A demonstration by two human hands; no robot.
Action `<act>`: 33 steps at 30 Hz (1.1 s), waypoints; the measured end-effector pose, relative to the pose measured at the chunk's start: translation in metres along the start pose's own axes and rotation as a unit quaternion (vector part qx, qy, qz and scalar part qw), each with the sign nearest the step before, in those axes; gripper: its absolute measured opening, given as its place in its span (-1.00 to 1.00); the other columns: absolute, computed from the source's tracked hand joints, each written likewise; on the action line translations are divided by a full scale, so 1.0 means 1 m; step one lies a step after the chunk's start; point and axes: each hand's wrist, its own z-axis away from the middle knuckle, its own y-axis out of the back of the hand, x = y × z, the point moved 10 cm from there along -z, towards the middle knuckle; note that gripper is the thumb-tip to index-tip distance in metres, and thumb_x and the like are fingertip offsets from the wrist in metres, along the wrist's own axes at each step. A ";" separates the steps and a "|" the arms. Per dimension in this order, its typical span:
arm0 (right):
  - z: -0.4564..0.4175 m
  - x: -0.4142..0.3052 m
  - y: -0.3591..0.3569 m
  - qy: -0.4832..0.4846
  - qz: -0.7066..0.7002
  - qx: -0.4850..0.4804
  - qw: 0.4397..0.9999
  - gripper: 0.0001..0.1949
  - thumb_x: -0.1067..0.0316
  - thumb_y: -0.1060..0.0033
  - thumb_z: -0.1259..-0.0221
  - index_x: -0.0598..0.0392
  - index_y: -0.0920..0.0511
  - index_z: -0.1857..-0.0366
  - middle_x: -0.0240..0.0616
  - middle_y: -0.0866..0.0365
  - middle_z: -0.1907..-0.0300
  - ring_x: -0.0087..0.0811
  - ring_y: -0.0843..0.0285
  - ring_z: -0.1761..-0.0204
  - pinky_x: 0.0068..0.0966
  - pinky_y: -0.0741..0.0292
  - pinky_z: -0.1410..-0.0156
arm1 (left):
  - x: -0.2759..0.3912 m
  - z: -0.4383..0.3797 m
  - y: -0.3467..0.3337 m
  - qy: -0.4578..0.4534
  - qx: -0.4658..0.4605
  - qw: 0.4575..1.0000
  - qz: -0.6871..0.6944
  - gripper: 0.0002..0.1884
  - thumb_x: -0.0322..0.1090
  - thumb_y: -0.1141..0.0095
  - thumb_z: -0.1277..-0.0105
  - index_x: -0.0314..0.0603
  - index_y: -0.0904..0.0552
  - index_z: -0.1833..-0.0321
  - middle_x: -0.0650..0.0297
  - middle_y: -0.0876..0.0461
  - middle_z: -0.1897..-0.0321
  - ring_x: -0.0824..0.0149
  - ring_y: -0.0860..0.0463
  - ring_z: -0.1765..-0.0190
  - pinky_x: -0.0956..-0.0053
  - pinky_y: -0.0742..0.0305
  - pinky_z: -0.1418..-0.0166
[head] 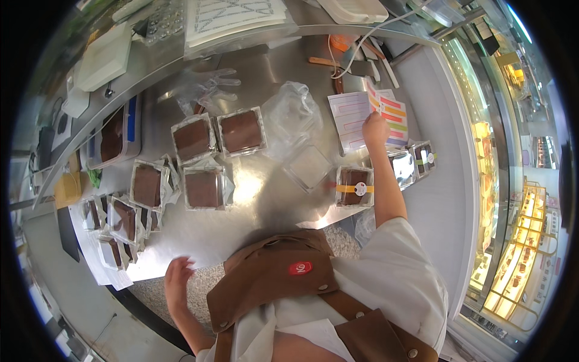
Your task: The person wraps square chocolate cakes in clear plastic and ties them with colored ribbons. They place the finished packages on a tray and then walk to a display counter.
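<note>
My right hand (pixel 376 129) grips a label sheet (pixel 392 113) with pink, orange and green strips, at the right of the steel table. Part of the sheet stands raised and curled above my fingers. A paler sheet with outlined strips (pixel 350 118) lies beside it. Below my right forearm sits a clear box of chocolate-topped cake with an orange band and round sticker (pixel 355 186). My left hand (pixel 178 276) hangs just off the table's front edge, loosely curled and holding nothing. Clear boxes of chocolate-topped cake (pixel 204 188) without bands stand left of centre.
Several more cake boxes (pixel 122 219) crowd the left corner. Transparent lids (pixel 308 168) and a plastic bag (pixel 294 111) lie mid-table. A disposable glove (pixel 210 88) and a wooden-handled spatula (pixel 344 64) lie behind. An overhead shelf (pixel 312 30) crosses the back; a side wall (pixel 429 99) bounds the right.
</note>
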 end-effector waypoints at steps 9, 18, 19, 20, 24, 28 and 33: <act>0.242 -0.199 0.194 0.255 -0.303 0.014 0.918 -0.50 0.51 -0.12 -0.04 0.27 -0.42 -0.17 0.06 -0.44 -0.16 -0.09 -0.55 0.01 -0.27 -0.58 0.06 | 0.154 -0.007 -0.277 -0.283 -0.203 0.934 0.083 -0.69 -0.29 0.02 -0.46 -0.33 -0.56 -0.13 0.18 -0.60 -0.03 0.38 -0.56 -0.03 0.51 -0.41 -0.15; 0.282 -0.224 0.230 0.368 -0.462 0.045 0.805 -0.54 0.49 -0.22 -0.13 0.21 -0.43 -0.17 0.02 -0.39 -0.20 0.01 -0.46 -0.10 -0.24 -0.43 -0.18 | 0.160 -0.009 -0.209 -0.350 -0.077 0.933 0.027 -0.82 -0.47 -0.03 -0.39 -0.34 -0.61 0.03 0.25 -0.68 0.25 0.50 -0.59 0.24 0.57 -0.49 0.11; 0.279 -0.226 0.239 0.384 -0.446 0.094 0.803 -0.55 0.50 -0.24 -0.11 0.20 -0.45 -0.15 0.01 -0.42 -0.18 0.01 -0.46 -0.09 -0.24 -0.44 -0.16 | 0.159 -0.006 -0.202 -0.348 -0.081 0.934 0.034 -0.82 -0.49 -0.04 -0.38 -0.33 -0.61 0.03 0.25 -0.67 0.23 0.49 -0.60 0.25 0.57 -0.49 0.11; 0.278 -0.232 0.241 0.396 -0.451 0.091 0.795 -0.56 0.52 -0.24 -0.10 0.19 -0.47 -0.13 -0.02 -0.45 -0.16 -0.03 -0.47 -0.10 -0.26 -0.44 -0.17 | 0.158 -0.001 -0.198 -0.343 -0.091 0.934 0.041 -0.81 -0.51 -0.04 -0.36 -0.32 -0.61 0.02 0.25 -0.66 0.20 0.49 -0.60 0.23 0.57 -0.50 0.10; 0.283 -0.250 0.256 0.447 -0.448 0.113 0.766 -0.63 0.55 -0.30 -0.04 0.18 -0.53 0.01 -0.12 -0.59 0.00 -0.14 -0.54 -0.02 -0.32 -0.47 -0.12 | 0.159 0.011 -0.189 -0.365 -0.136 0.918 0.071 -0.75 -0.60 -0.05 -0.28 -0.29 -0.59 -0.01 0.25 -0.60 0.11 0.46 -0.62 0.17 0.55 -0.54 0.08; 0.299 -0.259 0.269 0.480 -0.448 0.146 0.740 -0.75 0.55 -0.35 0.01 0.17 -0.58 0.20 -0.19 -0.68 0.23 -0.19 -0.63 0.18 -0.35 -0.54 0.04 | 0.164 0.023 -0.179 -0.373 -0.170 0.907 0.098 -0.72 -0.65 -0.04 -0.23 -0.26 -0.61 0.02 0.26 -0.56 0.14 0.44 -0.60 0.12 0.54 -0.55 0.06; 0.305 -0.262 0.272 0.501 -0.442 0.173 0.724 -0.80 0.59 -0.33 0.01 0.17 -0.59 0.28 -0.21 -0.69 0.32 -0.24 -0.65 0.35 -0.44 -0.56 0.25 | 0.160 0.028 -0.166 -0.398 -0.108 0.910 0.031 -0.72 -0.67 -0.04 -0.20 -0.24 -0.64 0.06 0.26 -0.53 0.20 0.41 -0.60 0.16 0.52 -0.53 0.02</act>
